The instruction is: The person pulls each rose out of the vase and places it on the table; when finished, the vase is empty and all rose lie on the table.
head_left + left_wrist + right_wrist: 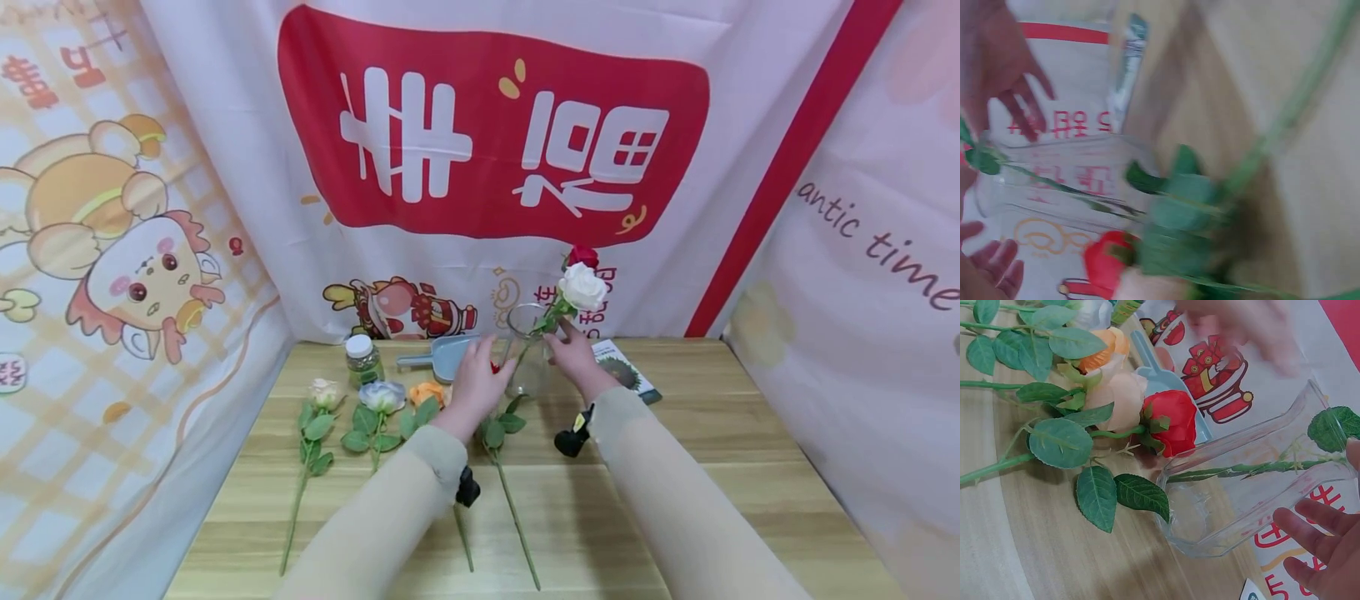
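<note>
A clear glass vase [1254,481] stands at the back of the table, with the thin green stems of a white rose [583,287] and a red rose [582,257] inside it. Both blooms lean right above the rim. My right hand [573,354] is at the vase's right side near the mouth, its fingers spread in the right wrist view. On the left side, my left hand [483,379] is held beside the glass with loose fingers, blurred in the right wrist view. Below it lies another red rose [1172,423], next to a peach rose [1116,394].
To the left lie a pale pink rose [326,393], a lavender rose [382,397] and an orange rose [427,393], stems toward the front. Behind them are a white-lidded jar [363,362] and a blue dustpan [450,358]. A booklet [626,371] lies at right.
</note>
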`<state>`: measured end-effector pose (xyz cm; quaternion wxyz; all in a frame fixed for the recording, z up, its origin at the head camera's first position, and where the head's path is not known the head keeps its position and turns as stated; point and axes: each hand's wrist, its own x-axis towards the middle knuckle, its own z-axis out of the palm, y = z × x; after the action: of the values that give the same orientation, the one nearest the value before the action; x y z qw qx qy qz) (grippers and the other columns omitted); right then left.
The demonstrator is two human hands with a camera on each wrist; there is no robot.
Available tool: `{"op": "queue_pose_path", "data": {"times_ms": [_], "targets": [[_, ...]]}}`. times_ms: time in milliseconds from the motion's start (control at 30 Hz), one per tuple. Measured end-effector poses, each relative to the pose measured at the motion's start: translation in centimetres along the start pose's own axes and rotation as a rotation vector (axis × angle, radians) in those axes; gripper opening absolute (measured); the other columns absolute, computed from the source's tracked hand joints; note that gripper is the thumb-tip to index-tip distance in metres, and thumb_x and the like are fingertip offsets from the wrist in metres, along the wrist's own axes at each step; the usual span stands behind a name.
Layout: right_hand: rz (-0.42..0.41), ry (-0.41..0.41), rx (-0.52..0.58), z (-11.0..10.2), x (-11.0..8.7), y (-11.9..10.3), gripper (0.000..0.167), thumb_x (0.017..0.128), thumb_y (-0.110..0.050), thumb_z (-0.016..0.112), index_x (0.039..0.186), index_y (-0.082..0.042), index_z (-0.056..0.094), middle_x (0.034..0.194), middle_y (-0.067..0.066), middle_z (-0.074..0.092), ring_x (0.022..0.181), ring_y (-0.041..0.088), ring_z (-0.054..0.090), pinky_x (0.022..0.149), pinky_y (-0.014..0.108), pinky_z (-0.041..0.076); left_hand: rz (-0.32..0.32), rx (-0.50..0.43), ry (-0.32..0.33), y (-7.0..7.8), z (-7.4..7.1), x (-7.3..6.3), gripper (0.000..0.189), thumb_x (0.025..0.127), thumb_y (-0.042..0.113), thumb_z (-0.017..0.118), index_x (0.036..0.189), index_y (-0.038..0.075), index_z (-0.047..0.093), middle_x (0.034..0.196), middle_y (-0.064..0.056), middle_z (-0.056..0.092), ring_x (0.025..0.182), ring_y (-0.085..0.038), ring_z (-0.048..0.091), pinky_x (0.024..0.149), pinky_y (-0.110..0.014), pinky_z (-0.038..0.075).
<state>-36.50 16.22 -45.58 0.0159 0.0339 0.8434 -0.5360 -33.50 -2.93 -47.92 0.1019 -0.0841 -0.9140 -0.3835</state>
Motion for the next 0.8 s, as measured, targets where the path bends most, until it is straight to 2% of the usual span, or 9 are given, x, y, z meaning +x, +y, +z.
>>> {"op": "queue_pose_path", "data": {"times_ms": [67, 133, 300, 433, 500, 633, 700, 800], "targets": [[-0.002, 0.005, 0.001, 0.1, 0.0, 0.0, 0.064, 0.103, -0.029, 0.051, 0.158, -0.017, 0.022, 0.126, 0.024, 0.057, 0.095, 0.034, 0.064, 0.088, 0.046, 0.050, 0.058, -0.044, -0.009, 0.9, -0.4, 1.3, 0.065, 0.096, 0.042, 0.064, 0.152, 0.021, 0.039, 0.151, -0.008, 0.038, 0.134, -0.029, 0.041, 0.107, -0.047, 0.037], [-0.006, 0.005, 0.006, 0.2, -0.1, 0.0, 0.063, 0.103, -0.028, 0.051, 0.158, -0.016, 0.022, 0.130, 0.026, 0.054, 0.095, 0.036, 0.064, 0.088, 0.046, 0.050, 0.069, -0.062, -0.049, 1.7, -0.6, 2.7, 0.071, 0.096, 0.043, 0.064, 0.156, 0.024, 0.030, 0.157, -0.007, 0.030, 0.139, -0.030, 0.035, 0.110, -0.049, 0.033], [-0.008, 0.005, 0.013, 0.2, 0.0, -0.1, 0.063, 0.104, -0.028, 0.050, 0.158, -0.015, 0.022, 0.137, 0.026, 0.050, 0.097, 0.037, 0.064, 0.089, 0.046, 0.050, 0.018, -0.031, -0.215, 2.8, -0.6, 5.1, 0.077, 0.099, 0.049, 0.054, 0.160, 0.029, 0.012, 0.163, -0.007, 0.016, 0.146, -0.030, 0.021, 0.114, -0.050, 0.024], [-0.015, 0.014, 0.004, 0.1, -0.1, -0.2, 0.062, 0.104, -0.027, 0.051, 0.158, -0.014, 0.024, 0.132, 0.027, 0.053, 0.096, 0.038, 0.065, 0.089, 0.045, 0.051, -0.034, -0.016, -0.333, 2.9, -0.3, 5.8, 0.079, 0.099, 0.056, 0.047, 0.159, 0.031, 0.003, 0.164, -0.004, 0.010, 0.148, -0.028, 0.015, 0.116, -0.047, 0.020], [-0.017, 0.015, -0.002, 0.0, -0.1, -0.3, 0.062, 0.103, -0.027, 0.052, 0.157, -0.013, 0.025, 0.128, 0.028, 0.055, 0.096, 0.038, 0.065, 0.089, 0.046, 0.051, -0.057, -0.016, -0.356, 2.9, -0.2, 5.9, 0.079, 0.098, 0.059, 0.046, 0.159, 0.031, 0.004, 0.164, -0.004, 0.013, 0.147, -0.027, 0.018, 0.115, -0.046, 0.022], [-0.023, 0.018, -0.003, -0.2, 0.0, -0.5, 0.062, 0.101, -0.026, 0.056, 0.156, -0.012, 0.030, 0.127, 0.028, 0.056, 0.099, 0.037, 0.065, 0.089, 0.045, 0.052, -0.099, -0.018, -0.354, 3.0, -0.1, 6.0, 0.081, 0.097, 0.061, 0.048, 0.159, 0.032, 0.004, 0.163, -0.005, 0.019, 0.145, -0.026, 0.023, 0.112, -0.046, 0.029], [-0.031, 0.034, 0.014, -0.5, 0.2, -0.5, 0.061, 0.099, -0.022, 0.060, 0.153, -0.011, 0.036, 0.125, 0.027, 0.058, 0.098, 0.035, 0.065, 0.088, 0.043, 0.052, -0.125, -0.026, -0.354, 3.1, 0.0, 6.1, 0.083, 0.096, 0.061, 0.050, 0.159, 0.032, 0.003, 0.163, -0.005, 0.019, 0.145, -0.027, 0.024, 0.112, -0.047, 0.030], [-0.043, 0.079, 0.084, -1.1, 0.2, -0.7, 0.053, 0.095, -0.014, 0.065, 0.144, -0.005, 0.049, 0.116, 0.023, 0.061, 0.087, 0.027, 0.064, 0.080, 0.035, 0.054, -0.155, -0.031, -0.348, 3.3, 0.2, 6.2, 0.087, 0.094, 0.064, 0.051, 0.159, 0.033, 0.001, 0.163, -0.003, 0.018, 0.146, -0.026, 0.022, 0.113, -0.048, 0.028]]}}
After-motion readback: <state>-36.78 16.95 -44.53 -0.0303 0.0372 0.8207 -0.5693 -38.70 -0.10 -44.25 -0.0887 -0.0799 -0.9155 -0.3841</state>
